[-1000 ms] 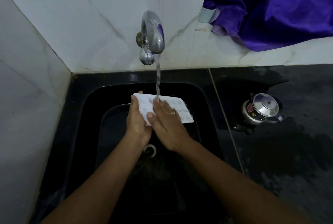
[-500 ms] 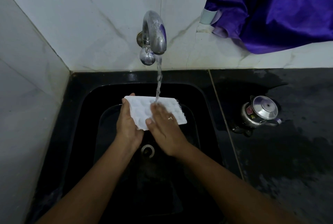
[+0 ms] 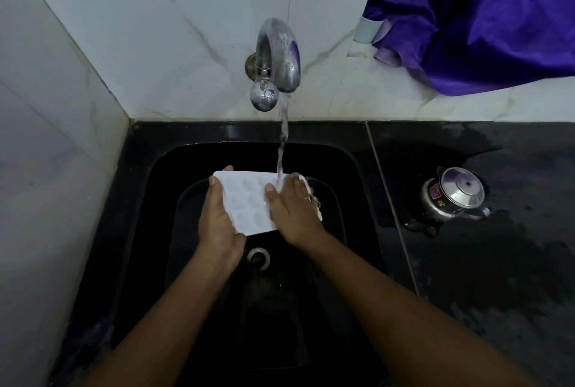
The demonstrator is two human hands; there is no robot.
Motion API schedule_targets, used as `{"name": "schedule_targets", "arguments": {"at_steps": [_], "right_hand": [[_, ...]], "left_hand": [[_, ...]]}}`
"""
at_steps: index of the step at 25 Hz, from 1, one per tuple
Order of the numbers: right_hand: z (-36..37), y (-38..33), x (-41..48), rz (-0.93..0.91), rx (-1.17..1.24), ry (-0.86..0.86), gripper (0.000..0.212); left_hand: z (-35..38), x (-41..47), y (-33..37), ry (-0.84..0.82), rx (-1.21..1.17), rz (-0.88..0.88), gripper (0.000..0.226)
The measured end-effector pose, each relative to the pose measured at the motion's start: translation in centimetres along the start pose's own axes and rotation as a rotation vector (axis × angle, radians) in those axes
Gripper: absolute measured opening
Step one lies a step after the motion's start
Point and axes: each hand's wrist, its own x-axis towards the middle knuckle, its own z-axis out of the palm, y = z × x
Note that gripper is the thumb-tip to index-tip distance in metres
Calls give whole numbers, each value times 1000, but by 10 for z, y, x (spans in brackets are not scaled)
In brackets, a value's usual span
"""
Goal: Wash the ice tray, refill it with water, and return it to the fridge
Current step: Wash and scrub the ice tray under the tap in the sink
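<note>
Ice tray (image 3: 249,203) is held over the black sink (image 3: 149,200), just above the drain (image 3: 258,257). Washing looks to be under way; refilling it and returning it to the fridge are left. Both forearms reach in from the near edge. The left hand (image 3: 219,221) grips the tray's left end, thumb on top, fingers curled beneath. The right hand (image 3: 294,209) lies flat on the moulded cups, fingers straight and pressed together. Water (image 3: 282,144) from the tap (image 3: 278,54) lands on the tray's far edge. A kettle (image 3: 451,197) stands on the bench (image 3: 497,262), right.

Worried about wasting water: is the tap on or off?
On: a stream runs from the tap onto the ice tray.
</note>
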Motion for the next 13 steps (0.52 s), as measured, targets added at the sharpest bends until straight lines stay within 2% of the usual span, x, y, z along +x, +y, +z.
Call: {"name": "schedule_targets", "arguments": {"at_steps": [2,4,7,8,11,13], "right_hand": [[10,-11,-12,-141,-6,-70,80],[17,-12,-15,-222,-31,-65,81],[7,-10,8,19,24,54,82],[9,-14,8,38,56,54,82],[25,-22,-9,-138,40,-63,81],[21,-9,-6,-183,-19,-23,80]], "left_hand": [[1,3,6,3,-19,28,49],[1,6,10,17,-10,47,48],[2,3,3,8,-1,22,45],[2,1,1,17,-2,19,45],[-1,0,9,-1,4,40,48],[-4,-4,15,-19,27,35,48]]}}
